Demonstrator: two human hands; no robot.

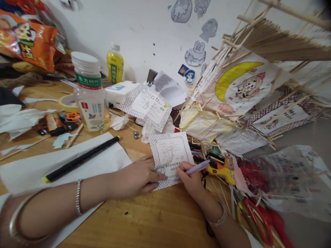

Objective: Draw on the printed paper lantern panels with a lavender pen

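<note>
A small sheet of paper (169, 146) with a line drawing, some handwriting and a crosshatched border lies on the wooden table. My left hand (138, 175) rests flat over the sheet's lower left side, its fingers stretched out across the edge. In my right hand (188, 177) is a light purple pen (198, 167), gripped near its tip, which meets the sheet's lower right part. Behind this sheet leans another bordered drawing (147, 106) with a small yellow moon. A black marker (81, 158) with yellow ends lies on a large white sheet (23, 175) under my left forearm.
A clear bottle (90, 100) with a white cap stands at the left, a yellow bottle (115, 63) behind it. Wooden-stick frames with a moon drawing (240, 82) rise at the right. Below them lie a yellow glue gun (223, 172), red-handled scissors (258, 220) and plastic bags.
</note>
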